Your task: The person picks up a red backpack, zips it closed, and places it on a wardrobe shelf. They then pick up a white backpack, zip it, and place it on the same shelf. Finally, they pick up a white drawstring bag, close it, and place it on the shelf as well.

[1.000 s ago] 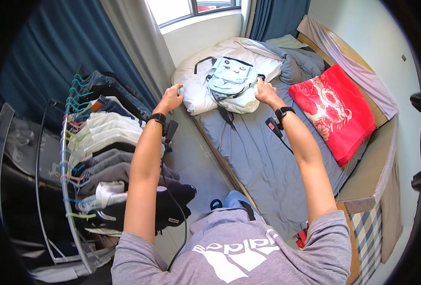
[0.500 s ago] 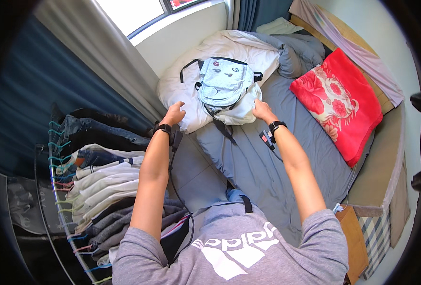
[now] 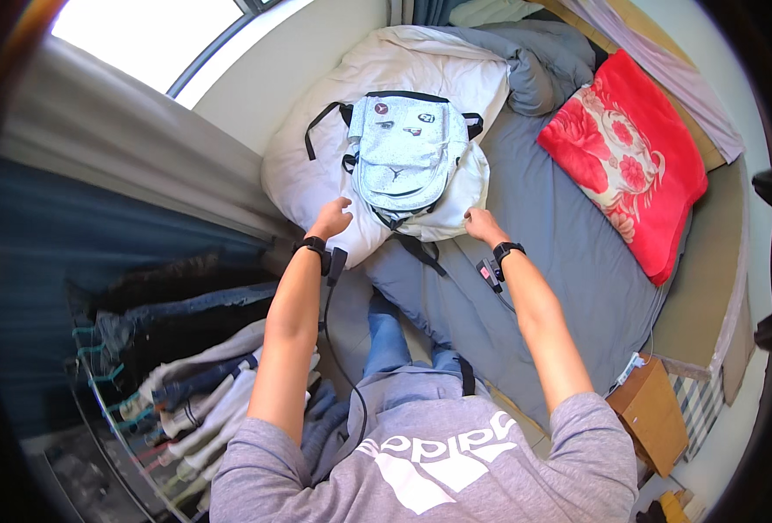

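A pale blue-grey backpack (image 3: pixel 403 157) with black straps and small badges lies on the bed. Beneath its right and lower side shows a crumpled off-white cloth (image 3: pixel 468 187). My right hand (image 3: pixel 485 227) is at the lower right edge of this cloth, its fingertips closed together on it. To the left of the backpack's bottom, my left hand (image 3: pixel 332 218) hovers by the white quilt (image 3: pixel 303 166). Its index finger and thumb are apart, with nothing seen between them. A black strap (image 3: pixel 423 254) hangs down between the hands.
A folded red floral blanket (image 3: pixel 630 166) lies on the grey bed sheet (image 3: pixel 534 235) to the right. Clothes on a hanging rack (image 3: pixel 116 410) stand at the lower left, beside curtains (image 3: pixel 133 148). A brown box (image 3: pixel 652 414) sits by the bed's near right corner.
The view has shifted, and I stand nearer the bed, with more of my legs showing. My hands keep much the same places by the backpack, which has not visibly moved on the bed.
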